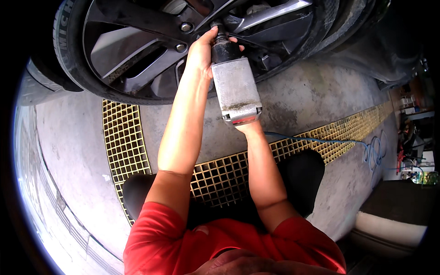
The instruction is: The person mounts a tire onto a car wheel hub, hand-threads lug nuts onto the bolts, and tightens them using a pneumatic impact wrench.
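Note:
An air impact wrench with a worn grey body and black nose points away from me at a car wheel. Its socket meets the hub area of the dark and silver rim; whether it sits on a nut is hidden. My left hand is closed around the nose, thumb along the left side and fingertips showing on the right. Behind and below the tool's rear end, my right hand grips it from underneath, its fingers hidden by the body. Two wheel nuts, an upper nut and a lower nut, show left of the socket.
A blue air hose runs right from the tool and coils on the concrete floor. Yellow floor grating passes beneath me, between my knees. Dark car bodywork stands at upper right, a brown-and-white object at lower right.

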`<control>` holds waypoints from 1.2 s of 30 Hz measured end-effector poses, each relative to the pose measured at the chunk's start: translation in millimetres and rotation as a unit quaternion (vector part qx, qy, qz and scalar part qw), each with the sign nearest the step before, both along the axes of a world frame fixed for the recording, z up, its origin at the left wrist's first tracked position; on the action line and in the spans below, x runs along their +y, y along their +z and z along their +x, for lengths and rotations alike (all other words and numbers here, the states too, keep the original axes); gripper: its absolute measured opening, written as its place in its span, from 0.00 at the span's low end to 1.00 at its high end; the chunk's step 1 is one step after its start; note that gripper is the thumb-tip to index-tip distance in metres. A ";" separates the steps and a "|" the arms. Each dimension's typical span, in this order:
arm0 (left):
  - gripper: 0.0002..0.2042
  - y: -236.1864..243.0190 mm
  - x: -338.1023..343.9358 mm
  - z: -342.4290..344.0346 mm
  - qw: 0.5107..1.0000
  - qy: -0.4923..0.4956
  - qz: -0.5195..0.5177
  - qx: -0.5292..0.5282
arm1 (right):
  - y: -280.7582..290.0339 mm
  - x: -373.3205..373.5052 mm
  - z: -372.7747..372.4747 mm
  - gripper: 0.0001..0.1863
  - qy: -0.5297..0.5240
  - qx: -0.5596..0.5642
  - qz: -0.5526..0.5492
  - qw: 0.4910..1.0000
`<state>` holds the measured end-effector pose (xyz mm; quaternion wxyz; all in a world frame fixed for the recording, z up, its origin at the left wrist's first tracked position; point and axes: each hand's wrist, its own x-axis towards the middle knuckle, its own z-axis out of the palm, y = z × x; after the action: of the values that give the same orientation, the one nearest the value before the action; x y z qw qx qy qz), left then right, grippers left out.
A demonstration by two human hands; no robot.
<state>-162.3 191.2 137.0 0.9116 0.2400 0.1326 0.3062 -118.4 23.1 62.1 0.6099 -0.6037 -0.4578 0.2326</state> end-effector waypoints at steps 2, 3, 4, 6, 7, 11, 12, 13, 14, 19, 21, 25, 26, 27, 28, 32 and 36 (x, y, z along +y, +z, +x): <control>0.19 0.9 0.9 0.7 1.000 -0.001 0.002 -0.011 | -2.1 1.4 1.9 0.17 0.096 0.471 0.071 0.874; 0.19 1.8 0.9 0.8 1.000 0.003 0.007 -0.011 | -3.2 1.4 2.4 0.19 0.105 0.492 0.075 0.861; 0.19 2.7 0.4 0.9 1.000 0.005 0.007 -0.008 | -4.4 1.4 2.2 0.20 0.122 0.511 0.103 0.845; 0.19 4.4 -0.3 1.6 1.000 0.004 0.004 -0.008 | -8.3 3.0 -0.7 0.26 0.100 0.313 0.080 0.941; 0.19 5.1 -0.2 1.9 1.000 0.010 0.010 0.006 | -10.7 3.7 -2.5 0.27 0.074 0.200 0.059 0.975; 0.20 6.1 1.7 2.4 0.999 0.021 0.012 0.027 | -20.1 7.6 -8.0 0.28 0.013 0.092 0.039 0.995; 0.20 6.3 2.2 2.9 0.999 0.022 0.005 0.032 | -21.0 8.9 -7.9 0.27 0.017 0.104 0.046 0.993; 0.20 6.7 2.7 3.1 0.999 0.015 0.010 0.031 | -20.8 9.0 -6.9 0.27 0.011 0.073 0.042 0.996; 0.21 7.2 2.4 3.4 0.999 0.008 0.008 0.033 | -20.0 9.2 -6.7 0.26 0.031 0.125 0.043 0.991; 0.21 5.6 -10.1 -10.7 0.999 -0.003 -0.041 0.004 | -7.4 -3.6 -12.6 0.18 0.099 0.342 0.081 0.931; 0.21 2.5 -16.8 -25.0 0.999 0.002 -0.041 -0.001 | -4.1 -11.7 -22.6 0.23 0.070 0.349 0.027 0.934; 0.22 -3.6 -16.7 -57.2 1.000 0.023 -0.021 -0.004 | -4.9 -13.9 -37.8 0.29 0.057 0.065 -0.038 0.996; 0.22 -4.8 -14.5 -62.7 0.999 0.030 -0.011 -0.001 | -6.1 -10.9 -39.7 0.25 0.065 0.075 -0.038 0.994; 0.22 -5.8 -12.1 -65.8 0.999 0.025 -0.031 -0.021 | -7.5 -7.0 -41.6 0.20 0.070 0.085 -0.024 0.994; 0.23 -6.2 -8.9 -67.5 0.999 0.024 -0.028 -0.018 | -8.5 -2.5 -42.0 0.19 0.078 0.106 -0.018 0.991; 0.21 -5.3 6.0 -67.7 0.999 0.011 -0.038 -0.030 | -11.3 14.3 -44.6 0.16 0.099 0.258 -0.009 0.961; 0.19 -1.7 17.3 -67.9 0.999 -0.003 -0.043 -0.030 | -13.6 23.7 -45.5 0.15 0.136 0.433 0.043 0.890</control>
<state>-230.2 208.4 135.2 0.9256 0.1913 0.1172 0.3047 -163.9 46.8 48.5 0.7353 -0.3481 -0.2356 0.5316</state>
